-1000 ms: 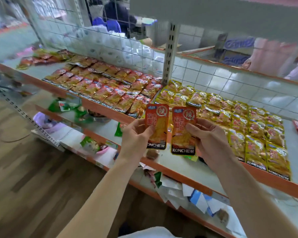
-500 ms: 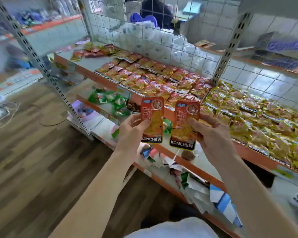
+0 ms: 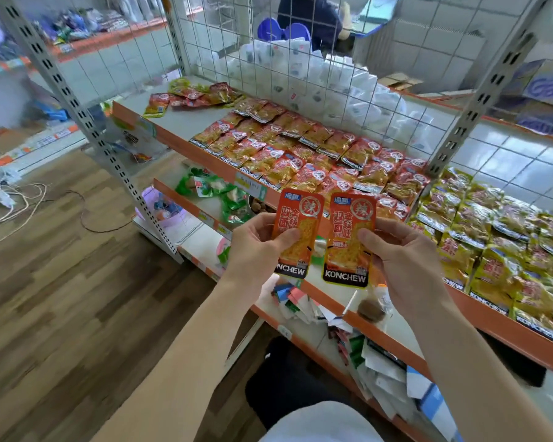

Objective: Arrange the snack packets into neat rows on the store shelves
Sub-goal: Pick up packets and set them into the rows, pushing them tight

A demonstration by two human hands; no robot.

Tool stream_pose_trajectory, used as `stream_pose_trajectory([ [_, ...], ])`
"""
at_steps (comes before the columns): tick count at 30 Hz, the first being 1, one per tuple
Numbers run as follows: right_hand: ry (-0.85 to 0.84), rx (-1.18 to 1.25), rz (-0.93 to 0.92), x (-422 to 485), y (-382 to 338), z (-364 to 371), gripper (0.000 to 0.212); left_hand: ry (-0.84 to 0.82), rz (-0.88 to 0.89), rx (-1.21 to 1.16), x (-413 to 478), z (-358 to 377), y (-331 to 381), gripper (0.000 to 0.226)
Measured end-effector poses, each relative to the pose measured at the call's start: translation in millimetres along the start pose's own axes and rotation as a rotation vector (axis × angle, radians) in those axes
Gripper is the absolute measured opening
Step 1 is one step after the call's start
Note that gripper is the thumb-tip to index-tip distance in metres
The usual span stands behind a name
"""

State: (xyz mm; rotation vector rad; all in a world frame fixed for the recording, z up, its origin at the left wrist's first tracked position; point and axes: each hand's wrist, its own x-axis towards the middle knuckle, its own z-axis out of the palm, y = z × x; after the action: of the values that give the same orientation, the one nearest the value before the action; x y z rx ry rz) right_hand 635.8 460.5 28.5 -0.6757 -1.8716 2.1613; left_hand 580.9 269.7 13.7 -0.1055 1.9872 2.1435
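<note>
One orange packet (image 3: 297,231) was in the left hand (image 3: 256,250), pinched between the thumb and the curled fingers. A second orange packet (image 3: 348,240) was in the right hand (image 3: 403,263), held the same way. Both packets stood upright, side by side, close but not touching. Each had the word KONCHEW at the bottom. They were up in the air in front of the top shelf (image 3: 182,122), not lying on it.

Just behind the two hands, rows of red packets (image 3: 300,154) lay on that shelf, each one partly over the next. Rows of yellow packets (image 3: 508,244) lay to the right of the right hand. Far behind the left hand, at the end of the shelf, was a small messy pile of packets (image 3: 195,95). Green packets (image 3: 224,193) lay low down behind the left hand, on a lower shelf (image 3: 179,199). Under both hands was a heap of mixed packets (image 3: 377,368). A wood floor (image 3: 61,282) was to the left of the left arm
</note>
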Motion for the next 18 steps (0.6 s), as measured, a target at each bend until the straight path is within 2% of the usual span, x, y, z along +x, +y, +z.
stream_pose_trajectory([
  [7,0.052,0.011,0.002,65.7,-3.5,35.4,0.015,0.000,0.004,0.070,80.6,-3.2,13.7,0.015],
  [14,0.172,-0.057,0.006,130.7,-3.4,47.9,0.020,-0.176,0.001,0.288,170.0,1.9,23.7,0.021],
  [18,0.249,-0.119,0.003,168.2,-8.7,48.0,0.019,-0.231,0.049,0.420,212.7,12.3,28.6,0.046],
])
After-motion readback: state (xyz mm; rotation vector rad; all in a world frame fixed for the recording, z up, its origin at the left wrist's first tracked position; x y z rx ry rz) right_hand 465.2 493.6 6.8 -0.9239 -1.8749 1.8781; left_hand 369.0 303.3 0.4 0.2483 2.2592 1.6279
